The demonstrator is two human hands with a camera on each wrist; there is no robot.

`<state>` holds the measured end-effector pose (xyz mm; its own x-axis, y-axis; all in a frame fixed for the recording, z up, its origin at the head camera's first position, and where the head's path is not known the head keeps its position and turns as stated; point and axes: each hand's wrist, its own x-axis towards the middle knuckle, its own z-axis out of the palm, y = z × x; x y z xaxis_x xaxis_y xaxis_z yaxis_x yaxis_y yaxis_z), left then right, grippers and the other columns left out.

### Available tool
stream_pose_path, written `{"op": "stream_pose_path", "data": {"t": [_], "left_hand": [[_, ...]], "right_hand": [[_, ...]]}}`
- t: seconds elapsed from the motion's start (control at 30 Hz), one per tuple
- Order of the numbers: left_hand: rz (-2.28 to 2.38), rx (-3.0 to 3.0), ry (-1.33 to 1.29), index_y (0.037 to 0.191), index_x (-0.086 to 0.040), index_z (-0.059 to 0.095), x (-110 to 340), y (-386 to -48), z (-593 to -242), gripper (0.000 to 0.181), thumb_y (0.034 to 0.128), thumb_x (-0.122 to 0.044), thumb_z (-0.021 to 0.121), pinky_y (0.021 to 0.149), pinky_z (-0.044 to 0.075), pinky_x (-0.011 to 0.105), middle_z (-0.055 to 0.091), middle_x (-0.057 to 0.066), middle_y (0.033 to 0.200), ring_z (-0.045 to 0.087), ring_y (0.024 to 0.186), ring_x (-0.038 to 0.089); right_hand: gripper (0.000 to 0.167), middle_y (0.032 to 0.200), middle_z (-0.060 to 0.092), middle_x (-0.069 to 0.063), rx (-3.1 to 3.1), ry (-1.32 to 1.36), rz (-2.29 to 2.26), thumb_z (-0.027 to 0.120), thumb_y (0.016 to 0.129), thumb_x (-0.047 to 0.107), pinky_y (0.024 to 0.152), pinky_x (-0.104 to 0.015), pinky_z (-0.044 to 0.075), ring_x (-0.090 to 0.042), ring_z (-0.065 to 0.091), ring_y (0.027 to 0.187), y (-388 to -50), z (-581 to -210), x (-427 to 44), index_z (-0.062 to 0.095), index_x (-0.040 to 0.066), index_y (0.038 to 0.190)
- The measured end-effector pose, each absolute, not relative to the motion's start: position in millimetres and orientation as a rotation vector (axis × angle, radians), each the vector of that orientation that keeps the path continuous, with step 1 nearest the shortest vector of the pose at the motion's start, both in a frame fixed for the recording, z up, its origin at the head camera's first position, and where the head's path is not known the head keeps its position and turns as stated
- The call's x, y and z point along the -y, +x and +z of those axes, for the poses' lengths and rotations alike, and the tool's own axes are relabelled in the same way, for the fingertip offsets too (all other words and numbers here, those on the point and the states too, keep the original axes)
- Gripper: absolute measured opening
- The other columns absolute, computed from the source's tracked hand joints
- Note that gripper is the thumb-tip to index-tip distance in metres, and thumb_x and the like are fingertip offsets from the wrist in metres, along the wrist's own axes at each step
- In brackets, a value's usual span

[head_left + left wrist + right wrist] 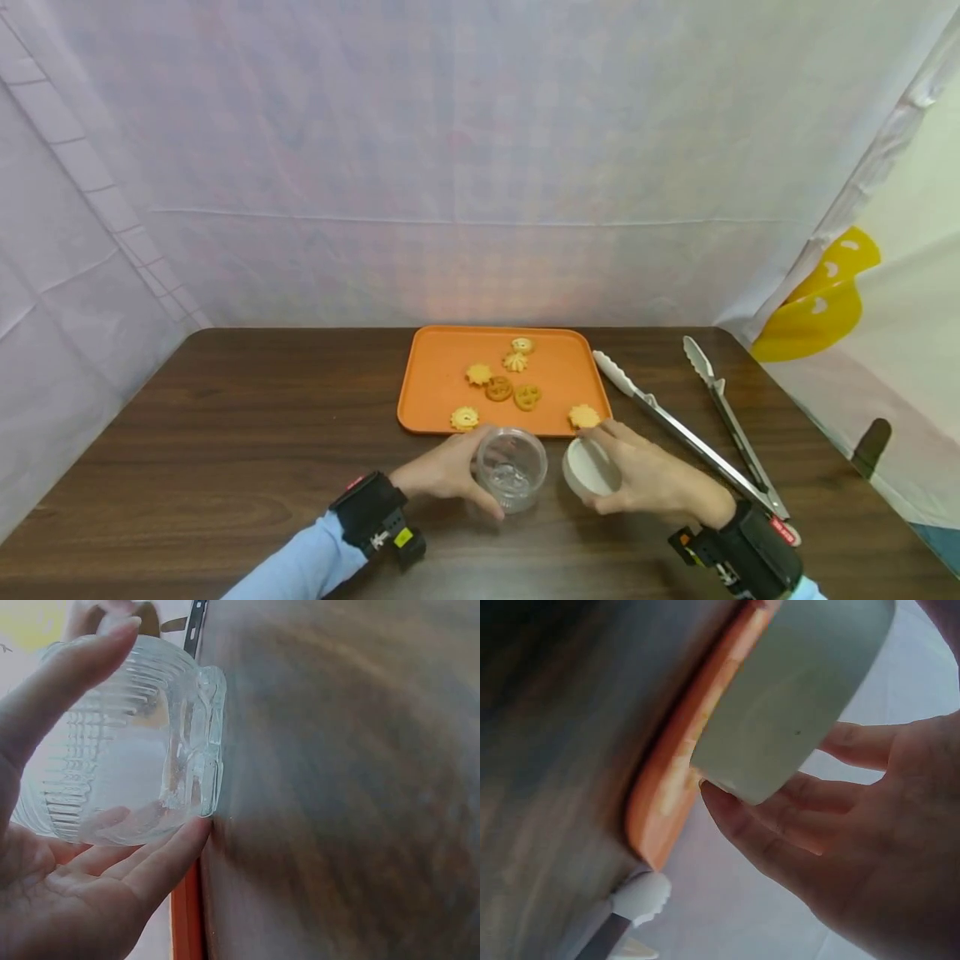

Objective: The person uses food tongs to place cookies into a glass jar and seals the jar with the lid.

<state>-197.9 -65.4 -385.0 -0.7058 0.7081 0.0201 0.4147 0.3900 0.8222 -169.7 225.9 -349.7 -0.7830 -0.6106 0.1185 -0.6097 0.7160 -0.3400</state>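
Observation:
My left hand (453, 471) grips a clear ribbed glass cup (512, 469) by its side, thumb on the near side. In the left wrist view the glass cup (127, 742) has its scalloped base at the brown table. Fingers of my right hand (637, 473) are curled round a pale cup (588, 469) just to the right of the glass. The right wrist view has this smooth pale cup (795, 697) above the tabletop, with fingertips along its lower end. Behind both hands lies an orange tray (442, 354) with several cookies (478, 374) on it.
Two metal tongs with pale tips, one pair (675, 425) close beside the tray and another (731, 417) farther right, lie on the brown wooden table (225, 450). White cloth (450, 167) hangs behind the table and at both sides. A yellow shape (817, 308) shows on the right cloth.

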Motion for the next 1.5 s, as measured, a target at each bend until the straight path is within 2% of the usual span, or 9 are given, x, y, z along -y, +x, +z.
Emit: {"op": "stream_pose_path", "data": {"t": [0.1, 0.3, 0.77, 0.83, 0.93, 1.13, 1.23, 1.33, 1.5], "left_hand": [[1.222, -2.327, 0.967, 0.136, -0.004, 0.048, 65.2, -198.3, -384.7, 0.081, 0.0685, -0.011, 0.092, 0.107, 0.051, 0.038, 0.062, 0.015, 0.132, 0.058, 0.123, 0.031], [1.171, -2.378, 0.957, 0.133, -0.005, 0.049, 64.1, -199.0, -383.0, 0.08, 0.0676, -0.014, 0.093, 0.102, 0.049, 0.033, 0.06, 0.013, 0.13, 0.057, 0.12, 0.028], [1.281, -2.216, 0.975, 0.141, -0.001, 0.042, 65.4, -201.1, -382.0, 0.086, 0.0703, -0.004, 0.089, 0.111, 0.051, 0.046, 0.052, 0.02, 0.141, 0.053, 0.131, 0.038], [1.3, -2.19, 0.973, 0.142, -0.001, 0.041, 66.3, -201.1, -382.0, 0.086, 0.0712, -0.003, 0.088, 0.111, 0.05, 0.048, 0.05, 0.021, 0.143, 0.052, 0.132, 0.04], [1.319, -2.159, 0.966, 0.143, 0.0, 0.04, 67.8, -201.5, -382.5, 0.085, 0.0722, -0.002, 0.087, 0.112, 0.048, 0.049, 0.048, 0.022, 0.145, 0.05, 0.134, 0.041], [1.345, -2.138, 0.952, 0.144, 0.0, 0.041, 69.1, -202.2, -384.8, 0.084, 0.073, -0.001, 0.087, 0.113, 0.048, 0.048, 0.049, 0.022, 0.145, 0.049, 0.134, 0.041], [1.35, -2.129, 0.951, 0.144, 0.0, 0.041, 69.0, -202.5, -385.8, 0.083, 0.0737, -0.001, 0.086, 0.113, 0.048, 0.048, 0.049, 0.022, 0.145, 0.048, 0.135, 0.041], [1.35, -2.128, 0.946, 0.144, 0.0, 0.041, 69.1, -202.4, -386.3, 0.083, 0.0744, -0.002, 0.086, 0.113, 0.047, 0.049, 0.049, 0.022, 0.145, 0.048, 0.135, 0.041], [1.337, -2.145, 0.935, 0.144, 0.0, 0.041, 68.5, -202.2, -386.2, 0.082, 0.0747, -0.003, 0.086, 0.113, 0.047, 0.051, 0.05, 0.022, 0.144, 0.048, 0.135, 0.04]], "right_hand": [[0.084, 0.119, 0.056, -0.021, -2.873, -0.995, -0.52, 0.087, 0.068, 0.038, 0.064, -0.018, 0.052, -0.022, 0.059, 0.092, -169.3, -356.9, -225.1, 0.055, -0.006, 0.132], [0.084, 0.122, 0.057, -0.021, -2.854, -1.015, -0.412, 0.089, 0.067, 0.041, 0.069, -0.026, 0.059, -0.026, 0.061, 0.096, -169.6, -363.1, -220.9, 0.056, -0.005, 0.128], [0.091, 0.115, 0.058, -0.016, -2.863, -1.077, -0.361, 0.091, 0.064, 0.049, 0.074, -0.028, 0.06, -0.023, 0.06, 0.094, -171.4, -366.7, -219.2, 0.058, -0.006, 0.129], [0.094, 0.12, 0.058, -0.021, -2.862, -1.053, -0.401, 0.09, 0.065, 0.05, 0.076, -0.033, 0.061, -0.027, 0.061, 0.098, -171.2, -364.5, -221.1, 0.056, -0.007, 0.132], [0.092, 0.127, 0.056, -0.031, -2.904, -0.979, -0.463, 0.087, 0.07, 0.049, 0.084, -0.048, 0.061, -0.039, 0.062, 0.107, -172.6, -357.1, -227.6, 0.054, -0.008, 0.135], [0.08, 0.122, 0.052, -0.039, -3.154, -0.661, -0.519, 0.08, 0.083, 0.04, 0.085, -0.061, 0.057, -0.051, 0.057, 0.109, -190.2, -347.6, -260.6, 0.051, -0.016, 0.132], [0.089, 0.125, 0.043, -0.048, -3.243, -0.448, -0.449, 0.078, 0.084, 0.044, 0.091, -0.071, 0.049, -0.065, 0.047, 0.114, -201.6, -351.8, -281.7, 0.044, -0.02, 0.134], [0.107, 0.13, 0.029, -0.058, -3.244, -0.257, -0.351, 0.079, 0.078, 0.055, 0.093, -0.079, 0.043, -0.076, 0.033, 0.12, -210.7, -357.9, -297.7, 0.035, -0.024, 0.136], [0.138, 0.133, 0.007, -0.066, -2.996, 0.111, -0.296, 0.076, 0.07, 0.071, 0.098, -0.085, 0.035, -0.081, 0.016, 0.125, -223.7, -360.1, -311.4, 0.014, -0.031, 0.138]]}}
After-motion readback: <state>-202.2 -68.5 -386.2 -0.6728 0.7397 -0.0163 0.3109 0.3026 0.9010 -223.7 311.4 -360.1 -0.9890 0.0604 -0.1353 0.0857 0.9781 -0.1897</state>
